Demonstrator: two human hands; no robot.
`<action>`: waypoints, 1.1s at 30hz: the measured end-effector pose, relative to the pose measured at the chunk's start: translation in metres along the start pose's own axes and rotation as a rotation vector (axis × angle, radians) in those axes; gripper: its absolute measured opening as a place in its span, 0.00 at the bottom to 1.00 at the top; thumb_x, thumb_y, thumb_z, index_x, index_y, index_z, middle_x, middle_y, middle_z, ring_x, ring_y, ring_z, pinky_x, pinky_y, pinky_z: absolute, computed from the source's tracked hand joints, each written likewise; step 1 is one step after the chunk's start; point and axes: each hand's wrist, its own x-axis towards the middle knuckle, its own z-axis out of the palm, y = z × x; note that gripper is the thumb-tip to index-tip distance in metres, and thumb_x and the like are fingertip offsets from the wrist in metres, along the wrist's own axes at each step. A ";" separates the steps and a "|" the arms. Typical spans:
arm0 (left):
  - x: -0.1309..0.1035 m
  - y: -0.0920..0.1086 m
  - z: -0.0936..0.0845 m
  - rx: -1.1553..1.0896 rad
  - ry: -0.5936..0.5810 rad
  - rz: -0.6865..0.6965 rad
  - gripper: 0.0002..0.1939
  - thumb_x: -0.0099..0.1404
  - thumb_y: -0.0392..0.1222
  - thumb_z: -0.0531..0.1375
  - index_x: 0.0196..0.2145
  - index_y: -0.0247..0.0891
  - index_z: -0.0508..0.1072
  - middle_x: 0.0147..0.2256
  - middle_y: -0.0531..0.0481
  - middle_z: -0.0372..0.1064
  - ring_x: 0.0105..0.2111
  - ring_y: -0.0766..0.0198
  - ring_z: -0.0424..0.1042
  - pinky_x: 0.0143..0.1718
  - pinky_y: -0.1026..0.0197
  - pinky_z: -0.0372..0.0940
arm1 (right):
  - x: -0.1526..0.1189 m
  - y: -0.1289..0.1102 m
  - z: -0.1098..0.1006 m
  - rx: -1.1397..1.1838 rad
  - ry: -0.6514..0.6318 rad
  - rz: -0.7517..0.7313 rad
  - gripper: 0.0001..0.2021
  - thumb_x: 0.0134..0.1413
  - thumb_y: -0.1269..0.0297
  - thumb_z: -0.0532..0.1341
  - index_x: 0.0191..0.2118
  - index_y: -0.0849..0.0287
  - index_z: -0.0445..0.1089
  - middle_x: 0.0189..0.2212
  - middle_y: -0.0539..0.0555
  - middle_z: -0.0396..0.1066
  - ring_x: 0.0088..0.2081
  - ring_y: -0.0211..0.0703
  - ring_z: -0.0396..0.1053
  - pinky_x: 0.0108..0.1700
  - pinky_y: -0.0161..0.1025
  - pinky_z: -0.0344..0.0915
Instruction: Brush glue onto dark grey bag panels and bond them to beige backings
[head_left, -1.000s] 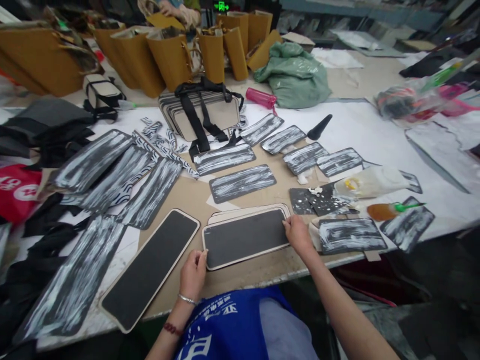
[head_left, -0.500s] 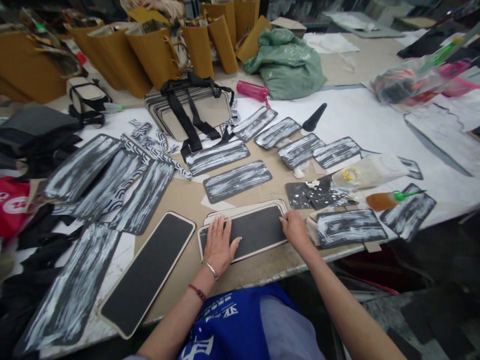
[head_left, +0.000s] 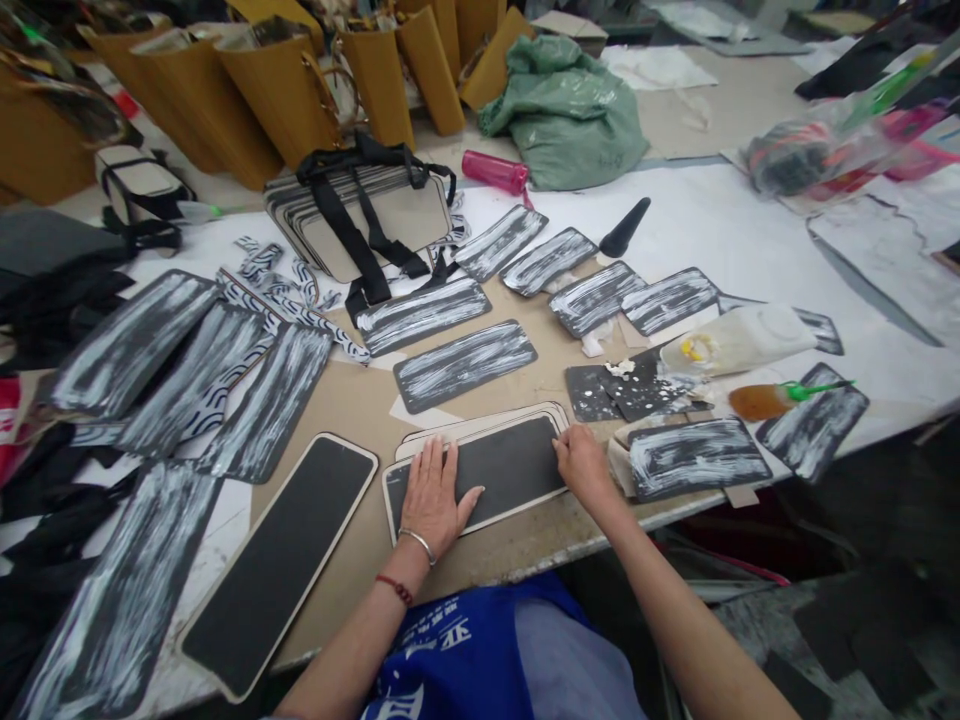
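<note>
Flat on the left part of a black rectangular panel (head_left: 510, 460) lies my left hand (head_left: 433, 490), its fingers stretched and thumb apart. The panel rests on a slightly larger beige board that shows as a pale rim, with more beige boards (head_left: 480, 420) stacked behind. At the panel's right end, the closed fingers of my right hand (head_left: 583, 462) grip its corner; the fingertips are partly hidden. A longer black panel on a beige board (head_left: 281, 565) lies slanted to the left, apart from my hands. To the right is a black piece streaked with white glue (head_left: 697, 457).
More glue-streaked black pieces (head_left: 465, 365) spread over the table. A whitish bottle (head_left: 739, 340) and an amber bottle with a green tip (head_left: 761, 402) lie at right. Behind stand a strapped bundle of boards (head_left: 409, 215), a green sack (head_left: 570, 125) and mustard bags (head_left: 277, 100).
The whole view has shifted slightly, with most things appearing a little further left. Both hands keep nearly the same places on the black panel.
</note>
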 end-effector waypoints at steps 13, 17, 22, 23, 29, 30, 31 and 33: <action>0.000 0.001 -0.001 0.028 -0.017 0.013 0.33 0.60 0.55 0.53 0.59 0.36 0.57 0.62 0.32 0.46 0.61 0.42 0.45 0.58 0.42 0.49 | 0.018 -0.034 -0.013 -0.171 0.047 -0.242 0.23 0.57 0.58 0.53 0.54 0.69 0.58 0.54 0.71 0.56 0.57 0.59 0.52 0.53 0.53 0.53; 0.001 0.002 0.000 0.049 -0.016 0.009 0.33 0.59 0.55 0.55 0.59 0.37 0.57 0.62 0.32 0.45 0.61 0.42 0.46 0.57 0.42 0.49 | 0.032 -0.055 0.012 -0.161 -0.110 -0.571 0.30 0.57 0.55 0.53 0.61 0.65 0.50 0.62 0.64 0.46 0.63 0.55 0.39 0.62 0.55 0.37; 0.003 0.004 -0.003 0.063 -0.021 0.007 0.33 0.59 0.53 0.56 0.59 0.37 0.57 0.62 0.33 0.44 0.61 0.43 0.47 0.57 0.42 0.50 | 0.044 -0.042 0.022 -0.197 -0.150 -0.567 0.31 0.58 0.53 0.51 0.63 0.63 0.47 0.63 0.62 0.45 0.64 0.53 0.36 0.62 0.57 0.33; 0.003 0.005 -0.004 0.065 -0.025 0.008 0.33 0.59 0.53 0.56 0.59 0.37 0.57 0.62 0.34 0.44 0.61 0.43 0.47 0.57 0.42 0.50 | 0.045 -0.037 0.020 -0.216 -0.141 -0.535 0.31 0.58 0.53 0.50 0.63 0.64 0.47 0.63 0.62 0.45 0.64 0.52 0.36 0.62 0.56 0.33; 0.004 0.006 -0.008 0.049 -0.056 -0.014 0.33 0.58 0.51 0.58 0.58 0.38 0.58 0.63 0.36 0.43 0.62 0.44 0.45 0.58 0.44 0.47 | 0.049 -0.019 0.017 -0.254 -0.082 -0.409 0.31 0.59 0.52 0.49 0.62 0.65 0.47 0.62 0.63 0.49 0.63 0.54 0.39 0.61 0.57 0.36; 0.004 0.006 -0.008 0.046 -0.059 -0.018 0.33 0.57 0.51 0.58 0.58 0.38 0.58 0.63 0.36 0.43 0.62 0.44 0.45 0.59 0.44 0.46 | 0.049 -0.019 0.017 -0.242 -0.071 -0.422 0.31 0.59 0.52 0.48 0.62 0.65 0.47 0.61 0.63 0.50 0.63 0.54 0.40 0.61 0.57 0.36; 0.004 0.006 -0.007 0.045 -0.060 -0.019 0.33 0.57 0.52 0.58 0.58 0.38 0.58 0.63 0.36 0.43 0.62 0.44 0.44 0.59 0.45 0.45 | 0.049 -0.019 0.018 -0.231 -0.059 -0.434 0.30 0.59 0.52 0.48 0.62 0.65 0.47 0.61 0.63 0.51 0.63 0.54 0.41 0.60 0.57 0.37; 0.004 0.006 -0.004 0.043 -0.059 -0.019 0.34 0.57 0.52 0.58 0.59 0.38 0.57 0.63 0.37 0.43 0.62 0.45 0.45 0.59 0.45 0.46 | 0.049 -0.018 0.021 -0.208 -0.029 -0.449 0.29 0.59 0.53 0.48 0.62 0.65 0.48 0.60 0.63 0.52 0.62 0.54 0.44 0.60 0.57 0.40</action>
